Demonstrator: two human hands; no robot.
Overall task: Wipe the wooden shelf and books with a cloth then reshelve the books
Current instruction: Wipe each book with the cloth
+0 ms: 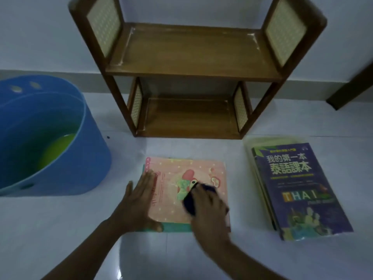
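With the left hand (141,197) spread flat pinning the pink book (171,178) on the floor, the right hand (210,207) just beside it, closed on the dark cloth (190,201), would do best sweeping away from that palm.

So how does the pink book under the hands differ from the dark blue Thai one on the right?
The pink book has a pale dotted cover with a cartoon figure; the blue book is dark with bold lettering. The pink book is pinned by the left hand and rubbed by the right hand with a dark cloth; the blue book lies untouched. Both lie flat, each topping a small stack on the floor.
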